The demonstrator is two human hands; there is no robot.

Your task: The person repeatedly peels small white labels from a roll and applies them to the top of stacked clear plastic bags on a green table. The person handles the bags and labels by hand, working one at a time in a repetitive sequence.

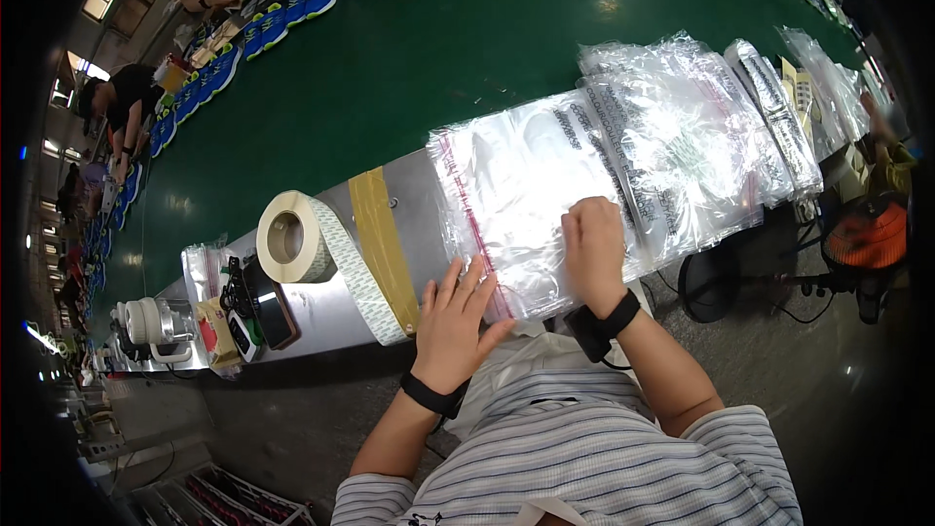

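Observation:
A stack of clear plastic bags (521, 170) with red-edged seams lies in front of me on a metal worktop (414, 190). My left hand (453, 317) rests with fingers apart at the stack's near left corner, its fingertips by the red seam. Over the right part of the same stack, my right hand (594, 248) is closed, its fingers curled down against the plastic. Whatever may be inside those fingers is hidden. Another pile of clear bags with dark print (672, 146) overlaps the stack on its right.
Left of the bags are a roll of labels (289, 239) with its strip trailing, brown tape (380, 244), a phone (270, 307) and a clear jug (175, 321). Blue shoes (282, 19) line the green conveyor (429, 49); other people work beyond. An orange fan (867, 234) stands right.

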